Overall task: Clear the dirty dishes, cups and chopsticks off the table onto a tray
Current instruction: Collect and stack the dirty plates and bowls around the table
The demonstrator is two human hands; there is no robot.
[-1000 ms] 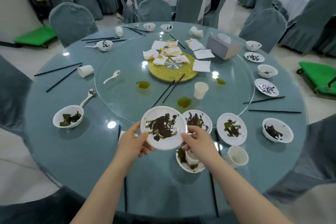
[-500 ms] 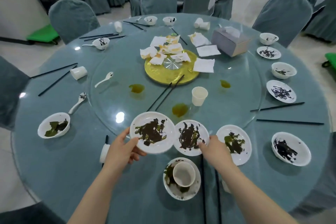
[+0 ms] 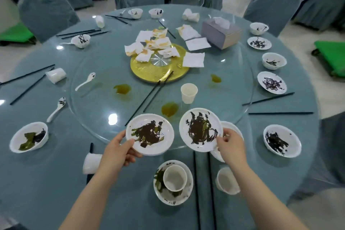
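White and smeared with dark brown sauce and green scraps, the left plate (image 3: pixel 150 134) sits above the round table (image 3: pixel 46 183) near its front edge, pinched at its left rim by the left hand (image 3: pixel 116 152), thumb on top and fingers curled beneath. Beside it, the right plate (image 3: pixel 201 129), streaked black, tilts up, its right rim gripped by the right hand (image 3: pixel 231 147). Another dirty plate (image 3: pixel 235 130) lies partly hidden underneath.

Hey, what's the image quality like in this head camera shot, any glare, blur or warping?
Head view: wide-angle warp bows the table edge and leans the chairs outward; ceiling-light glare spots sit on the glass turntable; the plates in the left hand and right hand look sharp, while far chairs are soft.
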